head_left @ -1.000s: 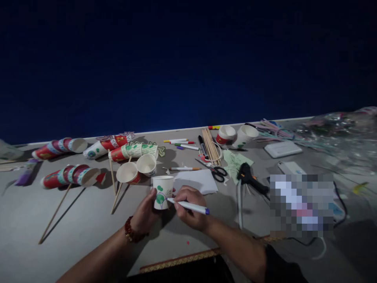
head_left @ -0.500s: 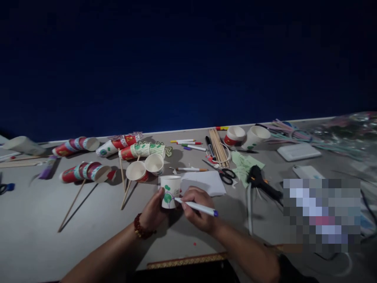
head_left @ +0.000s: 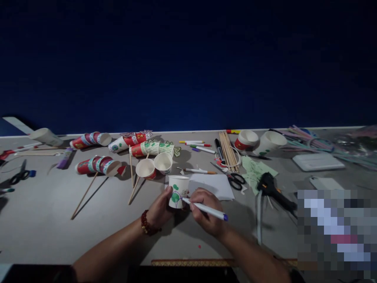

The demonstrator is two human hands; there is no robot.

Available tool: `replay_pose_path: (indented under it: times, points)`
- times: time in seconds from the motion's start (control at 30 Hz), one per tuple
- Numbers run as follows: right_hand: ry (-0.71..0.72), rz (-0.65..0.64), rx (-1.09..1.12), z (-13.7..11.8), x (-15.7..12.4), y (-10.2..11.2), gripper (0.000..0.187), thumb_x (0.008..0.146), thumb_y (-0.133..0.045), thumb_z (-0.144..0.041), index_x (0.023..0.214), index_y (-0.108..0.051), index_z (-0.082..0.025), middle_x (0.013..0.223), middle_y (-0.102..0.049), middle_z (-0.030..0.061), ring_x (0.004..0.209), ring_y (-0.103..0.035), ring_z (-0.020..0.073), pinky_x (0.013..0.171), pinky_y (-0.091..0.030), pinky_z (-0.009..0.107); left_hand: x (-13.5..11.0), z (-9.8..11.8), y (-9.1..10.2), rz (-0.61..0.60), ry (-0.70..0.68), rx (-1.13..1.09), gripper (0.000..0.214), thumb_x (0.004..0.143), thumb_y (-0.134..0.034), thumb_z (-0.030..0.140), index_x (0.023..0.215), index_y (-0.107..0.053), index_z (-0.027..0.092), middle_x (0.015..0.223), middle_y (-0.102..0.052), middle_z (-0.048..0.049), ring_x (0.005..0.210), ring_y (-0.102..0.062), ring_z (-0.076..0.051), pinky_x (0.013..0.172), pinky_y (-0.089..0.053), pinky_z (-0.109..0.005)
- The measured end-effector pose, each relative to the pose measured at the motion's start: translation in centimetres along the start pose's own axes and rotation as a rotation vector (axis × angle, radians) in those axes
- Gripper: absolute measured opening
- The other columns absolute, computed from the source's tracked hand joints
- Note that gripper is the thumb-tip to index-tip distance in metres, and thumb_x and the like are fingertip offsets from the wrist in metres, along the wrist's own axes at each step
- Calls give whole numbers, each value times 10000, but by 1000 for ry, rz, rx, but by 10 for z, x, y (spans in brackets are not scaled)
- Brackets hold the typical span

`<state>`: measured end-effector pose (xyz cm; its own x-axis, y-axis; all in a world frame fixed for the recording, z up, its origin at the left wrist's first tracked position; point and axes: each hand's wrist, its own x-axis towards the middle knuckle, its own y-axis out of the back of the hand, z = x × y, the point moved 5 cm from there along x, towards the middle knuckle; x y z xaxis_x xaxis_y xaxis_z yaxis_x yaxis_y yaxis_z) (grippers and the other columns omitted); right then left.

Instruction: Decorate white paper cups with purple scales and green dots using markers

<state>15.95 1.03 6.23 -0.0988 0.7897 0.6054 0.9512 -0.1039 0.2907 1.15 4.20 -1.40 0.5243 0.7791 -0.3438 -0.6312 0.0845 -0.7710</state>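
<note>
Around the barrel of a white marker (head_left: pixel 210 211), the fingers of the right hand (head_left: pixel 209 201) are closed in a writing grip, its tip appearing to meet the side of a paper cup (head_left: pixel 178 188). The left hand (head_left: pixel 160 210) grips that cup nearly upright, thumb in front, the other fingers mostly hidden behind; whether its base touches the bench (head_left: pixel 114 212) cannot be told. A purple line curves about the larger green spot on the cup. Both holds match those of a second ago, and no added line can be made out, so the drawing seems to be going slowly, if at all. What has changed is the view: it has swung left, bringing small scissors (head_left: pixel 22 173) into sight at the far side. Just beyond the cup lies white paper (head_left: pixel 210 186), black-handled scissors (head_left: pixel 231 177) by its right end. Two open cups (head_left: pixel 145 169) stand near, leftward; farther right rests a glue gun (head_left: pixel 275 191).
</note>
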Motion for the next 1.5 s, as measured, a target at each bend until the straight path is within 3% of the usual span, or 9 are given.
replay_pose_path:
  times: [0.5, 0.77, 1.27, 1.5]
  points:
    - [-58, 98, -40, 9, -2, 6, 84, 946, -575, -210, 873, -601, -244, 711, -652, 15, 652, -626, 201, 623, -518, 346, 0, -2, 10, 51, 29, -82, 365, 859, -796, 399, 1098, -742, 128, 1018, -781, -106, 895, -718, -222, 836, -551, -338]
    - [-66, 85, -26, 13, -4, 4, 100, 938, -570, -190, 859, -590, -248, 708, -642, 6, 647, -616, 198, 629, -505, 337, 0, 2, 4, -22, 18, -87, 453, 844, -784, 481, 1118, -743, 122, 1036, -782, -124, 832, -715, -234, 667, -550, -322]
    - [-78, 51, -18, 13, -4, 1, 124, 917, -566, -188, 810, -588, -247, 691, -639, 8, 633, -613, 194, 604, -499, 327, -2, 5, 3, -46, 28, -122, 422, 890, -725, 462, 1167, -730, 145, 1092, -785, -134, 902, -729, -246, 706, -575, -332]
    - [-95, 71, -1, 14, -6, 2, 118, 921, -561, -186, 825, -590, -249, 687, -632, 5, 640, -616, 197, 609, -506, 337, -3, 6, 1, -55, 50, -106, 464, 882, -726, 511, 1154, -741, 136, 1051, -786, -130, 839, -736, -237, 718, -568, -322]
